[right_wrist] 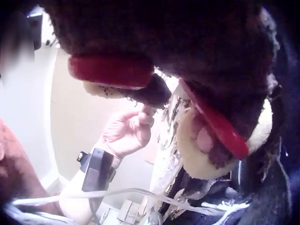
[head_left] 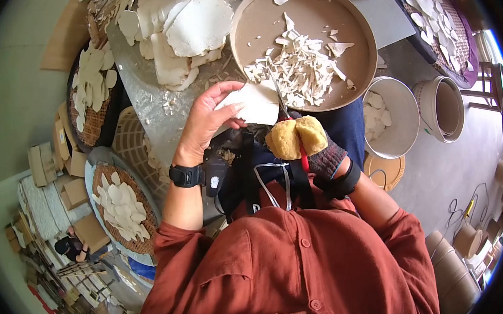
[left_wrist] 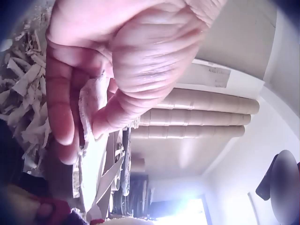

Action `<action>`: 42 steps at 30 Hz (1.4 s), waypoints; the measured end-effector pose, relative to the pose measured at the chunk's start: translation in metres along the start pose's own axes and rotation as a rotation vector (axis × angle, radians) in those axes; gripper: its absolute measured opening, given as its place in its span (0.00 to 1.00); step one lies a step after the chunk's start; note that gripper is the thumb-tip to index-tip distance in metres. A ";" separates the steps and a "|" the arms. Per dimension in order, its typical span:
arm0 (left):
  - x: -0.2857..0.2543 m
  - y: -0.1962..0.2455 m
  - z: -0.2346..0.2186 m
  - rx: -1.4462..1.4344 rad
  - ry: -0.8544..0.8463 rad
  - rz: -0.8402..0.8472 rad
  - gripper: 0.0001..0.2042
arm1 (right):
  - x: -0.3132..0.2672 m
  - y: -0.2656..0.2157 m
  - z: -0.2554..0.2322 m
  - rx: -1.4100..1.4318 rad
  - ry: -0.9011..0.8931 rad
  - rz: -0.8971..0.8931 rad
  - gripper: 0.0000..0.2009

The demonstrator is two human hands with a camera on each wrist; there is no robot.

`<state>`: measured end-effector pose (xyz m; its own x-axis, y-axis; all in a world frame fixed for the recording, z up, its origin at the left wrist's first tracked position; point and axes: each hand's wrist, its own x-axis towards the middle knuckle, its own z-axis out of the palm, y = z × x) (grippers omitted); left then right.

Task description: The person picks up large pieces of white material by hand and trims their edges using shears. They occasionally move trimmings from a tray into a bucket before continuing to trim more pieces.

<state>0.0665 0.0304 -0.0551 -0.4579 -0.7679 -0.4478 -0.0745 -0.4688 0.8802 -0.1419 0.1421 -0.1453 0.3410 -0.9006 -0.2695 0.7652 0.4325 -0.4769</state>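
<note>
My bare left hand (head_left: 207, 122) pinches a white flat piece (head_left: 257, 104) between thumb and fingers; the left wrist view shows the piece (left_wrist: 93, 154) nearly edge-on. In a dark knitted glove with yellow padding (head_left: 297, 137), my right hand (head_left: 322, 151) grips red-handled scissors (head_left: 304, 160). Their blades reach up beside the piece's right edge. In the right wrist view the red handles (right_wrist: 215, 124) stand apart, with gloved fingers around them. Just beyond both hands, a round tray (head_left: 362, 30) holds a heap of narrow white scraps (head_left: 301, 70).
Large white sheets (head_left: 199, 22) are stacked on the metal table (head_left: 145, 77) at the upper left. To the right stand a white bucket (head_left: 411, 126) with pieces inside and another bucket (head_left: 454, 108). Woven trays (head_left: 92, 187) of flat pieces lie at the left.
</note>
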 end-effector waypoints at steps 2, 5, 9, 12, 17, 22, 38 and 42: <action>0.001 -0.005 0.000 -0.072 0.175 0.108 0.23 | 0.003 -0.001 0.000 0.134 0.026 0.130 0.10; 0.007 -0.025 0.027 -0.264 0.561 0.353 0.26 | 0.007 0.004 0.005 -0.460 -0.107 -0.134 0.10; 0.005 -0.039 0.073 -0.410 0.584 0.397 0.20 | 0.011 -0.003 0.017 -1.118 -0.084 -0.353 0.13; 0.009 -0.041 0.068 -0.314 0.531 0.367 0.16 | 0.010 -0.003 0.017 -0.959 -0.021 -0.225 0.13; 0.021 -0.038 0.063 -0.286 0.580 0.413 0.16 | 0.007 -0.020 0.019 -1.198 -0.118 -0.218 0.11; 0.023 -0.034 0.048 -0.222 0.504 0.368 0.16 | 0.007 -0.008 0.017 -1.089 -0.088 -0.221 0.10; -0.002 -0.028 0.032 -0.155 0.458 0.304 0.18 | 0.019 0.013 0.013 -0.763 -0.079 -0.059 0.17; -0.019 -0.023 0.020 -0.147 0.337 0.218 0.20 | 0.026 0.012 0.018 -0.845 -0.177 -0.065 0.18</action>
<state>0.0597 0.0646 -0.0640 -0.1322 -0.9444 -0.3012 0.1305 -0.3178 0.9391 -0.1138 0.1228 -0.1436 0.4443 -0.8879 -0.1195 0.1473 0.2040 -0.9678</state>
